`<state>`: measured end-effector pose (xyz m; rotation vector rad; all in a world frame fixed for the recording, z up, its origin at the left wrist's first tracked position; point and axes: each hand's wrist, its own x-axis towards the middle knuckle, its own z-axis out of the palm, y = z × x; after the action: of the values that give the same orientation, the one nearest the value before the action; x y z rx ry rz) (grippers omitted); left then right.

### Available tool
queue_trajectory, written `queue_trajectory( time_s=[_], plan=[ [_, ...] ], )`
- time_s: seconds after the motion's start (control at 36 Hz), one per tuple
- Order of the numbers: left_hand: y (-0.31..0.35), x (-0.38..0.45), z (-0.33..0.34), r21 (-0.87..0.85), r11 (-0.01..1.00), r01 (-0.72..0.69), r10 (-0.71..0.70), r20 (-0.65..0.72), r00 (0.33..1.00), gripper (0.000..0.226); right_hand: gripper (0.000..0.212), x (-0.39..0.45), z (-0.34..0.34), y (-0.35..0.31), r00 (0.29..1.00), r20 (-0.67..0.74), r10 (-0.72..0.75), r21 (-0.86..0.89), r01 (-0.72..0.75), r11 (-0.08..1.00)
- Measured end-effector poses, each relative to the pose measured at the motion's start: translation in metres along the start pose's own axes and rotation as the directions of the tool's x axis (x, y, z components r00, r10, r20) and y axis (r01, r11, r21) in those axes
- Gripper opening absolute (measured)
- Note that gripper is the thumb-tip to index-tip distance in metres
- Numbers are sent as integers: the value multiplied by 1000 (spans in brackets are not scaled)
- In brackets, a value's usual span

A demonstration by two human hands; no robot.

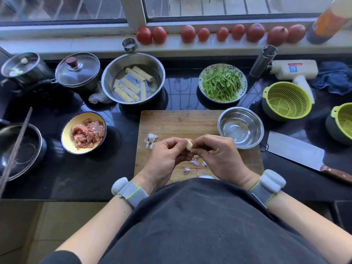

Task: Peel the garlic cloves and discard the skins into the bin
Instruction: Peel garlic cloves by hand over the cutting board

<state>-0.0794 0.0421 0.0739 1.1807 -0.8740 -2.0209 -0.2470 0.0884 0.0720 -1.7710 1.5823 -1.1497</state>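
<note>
Garlic clove, pale and partly peeled, is pinched between both hands above the wooden board. The left hand and right hand both grip it with curled fingers. Purple skin bits lie on the board below, a steel bowl just beside.

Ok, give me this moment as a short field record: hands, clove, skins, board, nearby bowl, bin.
left hand: pinches the garlic clove, fingers curled
right hand: pinches the same clove from the other side
garlic clove: pale, looks mostly bare, held over the cutting board
cutting board: wooden, on the dark counter
loose skins: purple-white bits on the board under the hands
more skins: small heap left of the hands
steel bowl: at the board's right corner
bin: not in view
</note>
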Motion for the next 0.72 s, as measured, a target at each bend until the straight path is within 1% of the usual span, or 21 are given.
queue_trajectory(
  time_s=[0.17, 0.22, 0.28, 0.36, 0.44, 0.58, 0.72],
  plan=[
    [0, -1, 1, -6, 1000, 9, -9, -10, 1000, 24, 9, -1, -1, 1, 1000, 9, 3, 3, -3, 1000],
    [0, -1, 1, -8, 1000, -2, 2, -16, 1000, 23, 10, 0, 0, 0, 999, 11, 30, 5, -30, 1000],
    [0, -1, 2, -12, 999, -34, 34, -32, 999, 23, 12, 0, 0, 0, 992, 9, 123, 43, -123, 991],
    [0, 0, 0, -41, 996, -76, 73, -65, 995, 24, 13, -1, -1, -1, 943, 44, 331, 166, -334, 928],
    [-1, -1, -2, -79, 993, -85, 80, -67, 995, 22, 9, -2, 0, -4, 913, 77, 402, 187, -409, 893],
    [-6, -3, 0, -120, 988, -93, 87, -53, 995, 20, 5, 1, 0, -8, 903, 57, 425, 100, -429, 898],
    [-7, -3, -2, -70, 991, -114, 112, -31, 993, 20, 5, 2, -1, -12, 934, 22, 356, -14, -355, 935]
  ],
)
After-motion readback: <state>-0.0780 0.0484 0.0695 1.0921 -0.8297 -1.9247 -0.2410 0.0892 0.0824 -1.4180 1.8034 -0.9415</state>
